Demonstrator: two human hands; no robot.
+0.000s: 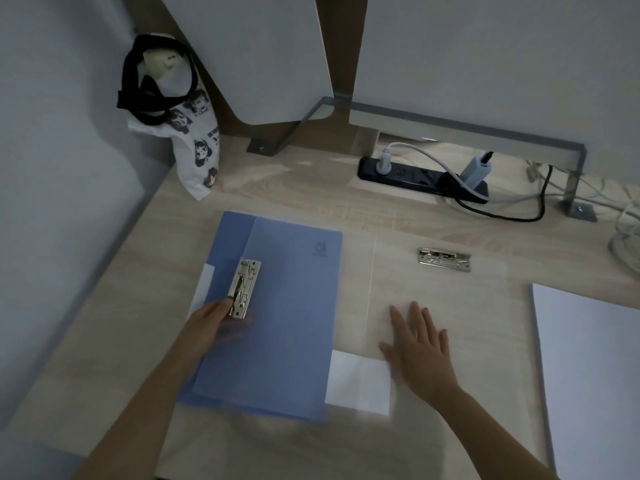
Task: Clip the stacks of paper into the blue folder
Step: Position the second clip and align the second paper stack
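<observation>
The blue folder (277, 317) lies flat on the desk, left of centre. A metal clip (243, 288) sits on its left part. My left hand (211, 327) grips the clip's near end, thumb on top, with the fingers blurred behind the translucent cover. A clear panel (440, 299) lies to the right of the folder, with a second metal clip (445, 259) at its far edge. My right hand (417, 344) rests flat on this panel with its fingers spread. A white sheet (356, 382) shows beneath it. A white paper stack (588, 368) lies at the right.
A printed tote bag (194, 147) leans in the far left corner. A black power strip (422, 180) with plugs and cables lies at the back. Two white panels on metal brackets (568, 157) stand behind it. A wall borders the desk on the left.
</observation>
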